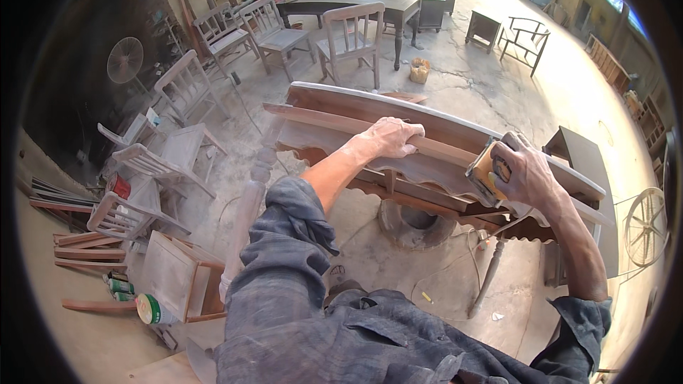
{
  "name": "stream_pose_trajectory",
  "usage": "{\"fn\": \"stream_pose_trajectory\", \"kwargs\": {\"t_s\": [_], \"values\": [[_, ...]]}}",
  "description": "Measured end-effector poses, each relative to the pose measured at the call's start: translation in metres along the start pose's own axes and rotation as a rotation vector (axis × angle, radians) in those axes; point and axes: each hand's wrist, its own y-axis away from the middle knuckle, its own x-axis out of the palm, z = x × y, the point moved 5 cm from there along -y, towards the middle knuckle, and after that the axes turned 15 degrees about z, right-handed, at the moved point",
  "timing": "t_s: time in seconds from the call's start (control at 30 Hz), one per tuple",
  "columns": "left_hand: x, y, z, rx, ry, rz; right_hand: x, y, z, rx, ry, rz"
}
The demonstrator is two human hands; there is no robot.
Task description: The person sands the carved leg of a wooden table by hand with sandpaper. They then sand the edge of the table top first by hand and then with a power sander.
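A wooden furniture frame (324, 115) with a scalloped lower edge and turned legs stands in front of me, pale with dust. My left hand (391, 137) is closed over its long upper rail (448, 151), fingers wrapped round the wood. Farther right along the same frame, my right hand (526, 167) grips a yellow and black power sander (486, 173). The sander is tilted on its side against the scalloped board below the rail; its pad's exact contact is hidden. A cord (514, 222) trails from near the sander toward the floor.
Dusty wooden chairs (188, 149) crowd the left, with a standing fan (125, 60) behind. A dark table (348, 1) stands at the back, near a bucket (420, 70). Beneath the frame lies a round hollow object (416, 224). A dark cabinet (587, 171) is at right.
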Motion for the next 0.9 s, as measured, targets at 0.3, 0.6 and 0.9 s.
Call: {"fn": "stream_pose_trajectory", "kwargs": {"t_s": [0.3, 0.6, 0.9], "values": [[-0.046, 0.058, 0.079, -0.062, -0.113, 0.166, -0.004, -0.061, 0.045, -0.006, 0.021, 0.064], [-0.080, 0.159, 0.204, -0.161, -0.097, 0.117, -0.007, -0.135, 0.098, 0.009, 0.029, 0.163], [-0.077, 0.190, 0.252, -0.137, 0.103, 0.007, -0.011, -0.227, 0.176, -0.154, 0.081, 0.188]]}}
